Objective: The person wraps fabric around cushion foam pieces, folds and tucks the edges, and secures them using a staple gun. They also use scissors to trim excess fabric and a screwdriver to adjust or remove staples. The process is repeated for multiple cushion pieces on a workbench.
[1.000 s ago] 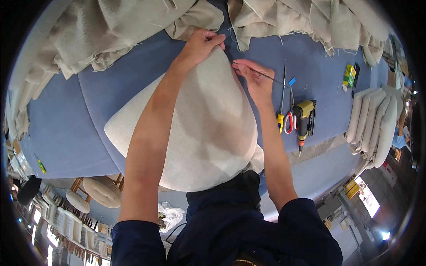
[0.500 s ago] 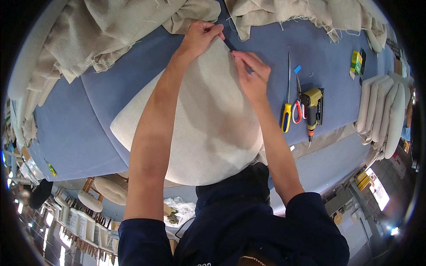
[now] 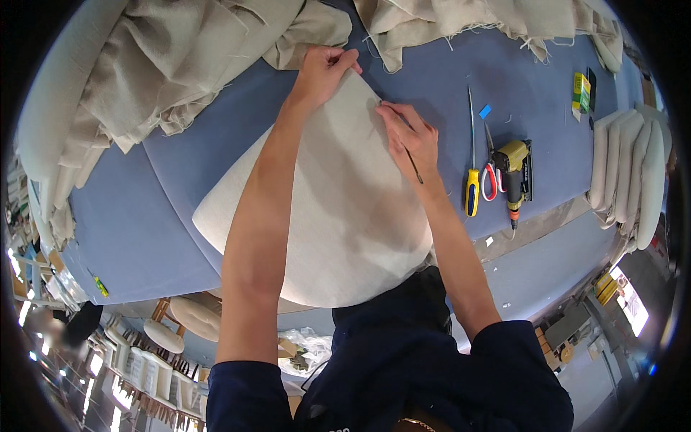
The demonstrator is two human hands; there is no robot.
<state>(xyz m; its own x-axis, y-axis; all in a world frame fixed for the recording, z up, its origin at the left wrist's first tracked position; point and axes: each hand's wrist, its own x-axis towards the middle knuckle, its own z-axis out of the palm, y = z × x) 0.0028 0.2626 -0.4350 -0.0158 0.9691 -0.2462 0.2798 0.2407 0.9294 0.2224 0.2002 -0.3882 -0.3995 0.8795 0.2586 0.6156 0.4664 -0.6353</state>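
One upright fisheye view, worn on the head, facing down at the cushion (image 3: 353, 216) from above and fairly near. Both forearms (image 3: 255, 245) enter on the cushion's near side; the surface (image 3: 144, 223) extends left, right and beyond it, bending toward the view's rim.

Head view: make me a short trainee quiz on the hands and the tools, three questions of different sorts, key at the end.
1. True or false: the right hand holds the yellow-handled screwdriver.
2. Multiple choice: what lies between that screwdriver and the gold-and-black air gun?
A) a green-and-yellow box
B) red-and-white-handled scissors
C) a stack of cushions
3. Fill in: the ____ hand is at the tip of the beige cushion farthest from the person's body.

Key:
1. False; it holds a thin dark tool.
2. B.
3. Left; the left hand is at that tip.
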